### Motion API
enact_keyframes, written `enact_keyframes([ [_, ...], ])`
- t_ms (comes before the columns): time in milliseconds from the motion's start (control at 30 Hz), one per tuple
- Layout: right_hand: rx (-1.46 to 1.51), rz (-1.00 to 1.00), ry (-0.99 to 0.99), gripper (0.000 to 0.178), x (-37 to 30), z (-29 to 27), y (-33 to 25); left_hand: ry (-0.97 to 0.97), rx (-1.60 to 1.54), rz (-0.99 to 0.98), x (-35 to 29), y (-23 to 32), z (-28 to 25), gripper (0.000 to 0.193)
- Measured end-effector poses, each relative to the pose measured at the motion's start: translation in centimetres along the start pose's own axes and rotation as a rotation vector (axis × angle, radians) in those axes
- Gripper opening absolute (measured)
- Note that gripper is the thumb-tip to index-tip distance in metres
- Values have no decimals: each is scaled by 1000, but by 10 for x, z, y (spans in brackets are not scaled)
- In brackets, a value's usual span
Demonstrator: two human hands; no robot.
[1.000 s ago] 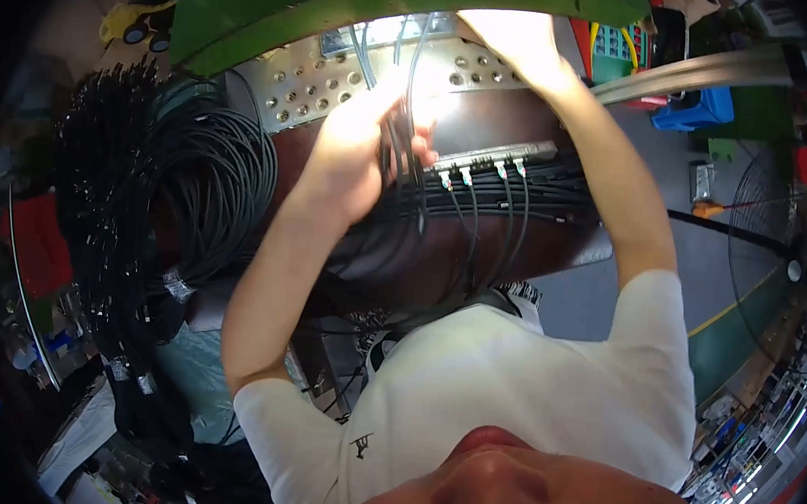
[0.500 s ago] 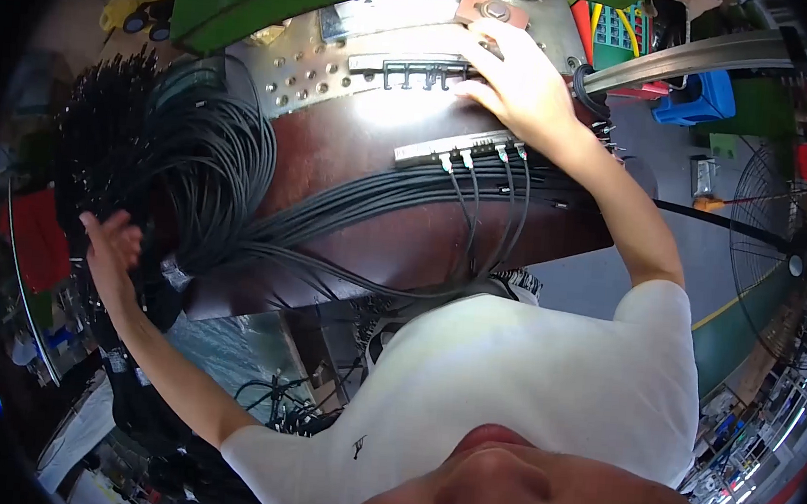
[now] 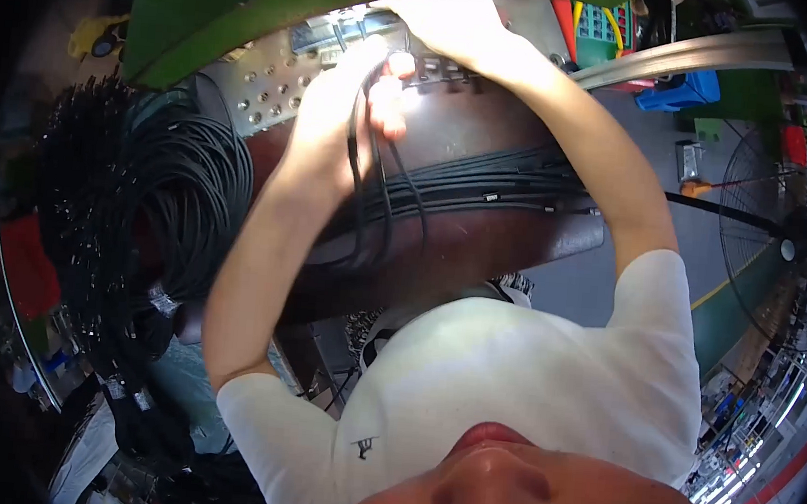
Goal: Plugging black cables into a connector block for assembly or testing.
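Note:
My left hand [image 3: 359,97] is raised to the brightly lit work spot, its fingers closed around a few black cables [image 3: 385,189] that hang down toward me. Their upper ends run up to a metal fixture [image 3: 345,31] under the green machine frame [image 3: 189,31]. My right hand [image 3: 455,24] reaches in beside it from the right, at the fixture. Glare and the frame hide its fingertips, so its grip does not show. Just below that hand lies a dark toothed strip [image 3: 451,74], partly covered.
Loose black cables [image 3: 514,175] lie across the dark red table [image 3: 461,238]. Coiled cables [image 3: 202,160] hang at its left end. A perforated metal plate [image 3: 259,94] sits behind. To the right are a curved metal rail [image 3: 694,57], a blue stool [image 3: 681,92] and a fan [image 3: 774,243].
My left hand has swung from the coiled cables up to the fixture and holds cables. My right hand has moved left. The connector strip with plugged cables has left its place on the table.

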State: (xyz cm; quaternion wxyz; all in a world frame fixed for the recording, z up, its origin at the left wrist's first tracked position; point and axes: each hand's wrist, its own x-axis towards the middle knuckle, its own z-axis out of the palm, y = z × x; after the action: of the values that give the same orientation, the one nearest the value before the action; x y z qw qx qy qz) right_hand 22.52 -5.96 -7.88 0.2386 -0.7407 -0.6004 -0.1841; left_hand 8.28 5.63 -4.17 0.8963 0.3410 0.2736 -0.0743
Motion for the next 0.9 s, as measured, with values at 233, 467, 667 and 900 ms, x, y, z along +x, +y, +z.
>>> enact_keyframes([
  [233,63,89,-17,25,-4,-5,64,-207,-147,108,80,35,-17,22],
  [467,90,218,-67,26,15,11,55,-144,300,324,68,38,-11,23],
  [667,122,301,-100,26,0,-6,19,350,2086,1424,57,60,-39,20],
  [900,184,415,-182,27,4,-13,20,99,2007,1727,93,60,-72,14],
])
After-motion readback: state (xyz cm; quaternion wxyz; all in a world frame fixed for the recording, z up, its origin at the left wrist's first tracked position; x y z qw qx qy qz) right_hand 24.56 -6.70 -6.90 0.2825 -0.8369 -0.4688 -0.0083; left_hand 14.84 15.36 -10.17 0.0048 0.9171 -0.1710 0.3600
